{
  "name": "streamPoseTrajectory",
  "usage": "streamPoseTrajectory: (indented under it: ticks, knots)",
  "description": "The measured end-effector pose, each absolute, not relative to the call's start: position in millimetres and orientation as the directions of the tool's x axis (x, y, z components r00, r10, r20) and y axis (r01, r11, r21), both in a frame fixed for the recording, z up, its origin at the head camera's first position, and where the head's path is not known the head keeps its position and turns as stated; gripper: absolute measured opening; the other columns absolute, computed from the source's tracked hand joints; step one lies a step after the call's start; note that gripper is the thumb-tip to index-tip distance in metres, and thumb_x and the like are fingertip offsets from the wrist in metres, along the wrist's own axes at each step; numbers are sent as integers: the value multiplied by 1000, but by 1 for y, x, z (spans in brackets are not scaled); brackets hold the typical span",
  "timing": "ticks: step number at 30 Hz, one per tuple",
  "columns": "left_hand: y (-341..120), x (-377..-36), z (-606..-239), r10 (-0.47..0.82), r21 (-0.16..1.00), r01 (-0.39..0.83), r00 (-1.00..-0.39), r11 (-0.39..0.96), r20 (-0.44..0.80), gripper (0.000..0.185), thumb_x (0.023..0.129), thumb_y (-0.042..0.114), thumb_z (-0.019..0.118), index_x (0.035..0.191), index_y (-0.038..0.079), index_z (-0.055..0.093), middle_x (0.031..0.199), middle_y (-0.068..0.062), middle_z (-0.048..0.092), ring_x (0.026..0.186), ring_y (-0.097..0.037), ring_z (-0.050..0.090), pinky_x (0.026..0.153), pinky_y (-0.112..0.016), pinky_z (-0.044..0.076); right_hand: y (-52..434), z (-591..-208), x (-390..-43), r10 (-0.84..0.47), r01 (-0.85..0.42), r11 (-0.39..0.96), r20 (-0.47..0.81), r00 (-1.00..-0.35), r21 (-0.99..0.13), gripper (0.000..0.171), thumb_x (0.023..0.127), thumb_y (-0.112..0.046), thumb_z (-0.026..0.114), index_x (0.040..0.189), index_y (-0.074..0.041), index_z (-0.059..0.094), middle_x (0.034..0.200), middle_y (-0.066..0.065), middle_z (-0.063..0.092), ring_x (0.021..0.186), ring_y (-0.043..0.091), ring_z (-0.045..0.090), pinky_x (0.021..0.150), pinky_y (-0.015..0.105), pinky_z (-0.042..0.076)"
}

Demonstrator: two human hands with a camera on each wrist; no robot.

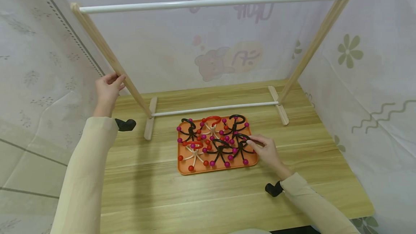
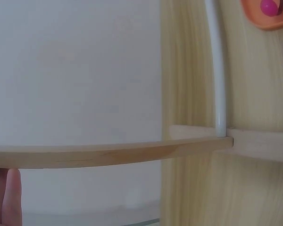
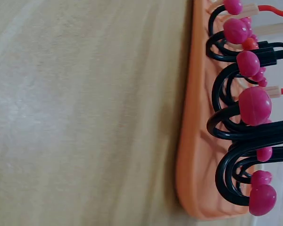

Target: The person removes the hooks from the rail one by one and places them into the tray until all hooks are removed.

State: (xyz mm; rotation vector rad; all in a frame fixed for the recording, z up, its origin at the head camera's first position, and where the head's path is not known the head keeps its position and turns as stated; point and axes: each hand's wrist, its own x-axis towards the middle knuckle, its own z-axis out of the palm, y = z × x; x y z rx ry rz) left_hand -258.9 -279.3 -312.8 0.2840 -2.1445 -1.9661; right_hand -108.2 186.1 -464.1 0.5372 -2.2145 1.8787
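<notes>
My left hand [image 1: 108, 87] holds the left wooden post [image 1: 105, 48] of a standing rack, thumb and fingers at its edge. In the left wrist view only fingertips [image 2: 12, 195] show, against that post. My right hand [image 1: 266, 151] pinches the curved hook of a black, several-armed ball-tipped hanger [image 1: 241, 146] at the right side of an orange tray [image 1: 195, 170]. That hanger still sits in the tray among other black and white-and-red ones, such as a white one with a red hook [image 1: 194, 151]. The right wrist view shows the black arms and pink balls [image 3: 254, 106], not the hand.
A white top bar [image 1: 211, 3] spans the rack's posts, and a lower white bar [image 1: 214, 108] runs behind the tray. Wooden feet [image 1: 149, 129] stand on the wood-grain table [image 1: 156, 198]. Printed cloth [image 1: 367, 82] hangs around the table.
</notes>
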Motion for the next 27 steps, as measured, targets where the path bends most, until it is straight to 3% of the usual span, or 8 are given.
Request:
streamPoseTrajectory:
  ticks: [8,18,24,27]
  knots:
    - [-282,-259,-314,-290,996,-8,-957,93,19,53,81,21,63,122,-6,47,95,-1,56,99,-17,52,74,-15,47,188,-470,-103,-105,-345,177,331,-938,-922,16,78,12,59,94,15,60,90,28,58,81,23,59,68,18,50]
    - [-275,-262,-313,-287,994,13,-957,109,44,48,82,16,63,121,-8,48,92,0,57,95,-15,54,73,-15,48,198,-474,-99,-126,-247,155,229,-965,-956,20,79,10,60,96,19,56,96,28,56,84,27,59,68,23,51]
    - [-274,-260,-313,-273,992,-1,-961,123,33,48,82,18,62,121,-7,48,95,-1,56,98,-16,52,77,-17,47,201,-474,-101,-155,-147,130,127,-980,-981,25,79,4,62,104,10,58,101,22,55,90,27,57,71,27,52]
    - [-274,-261,-314,-271,990,-9,-962,140,30,48,82,19,62,121,-6,48,95,0,56,98,-16,52,78,-18,46,208,-478,-105,-179,-157,111,136,-974,-981,28,82,2,61,108,10,56,105,24,54,92,23,56,74,26,50]
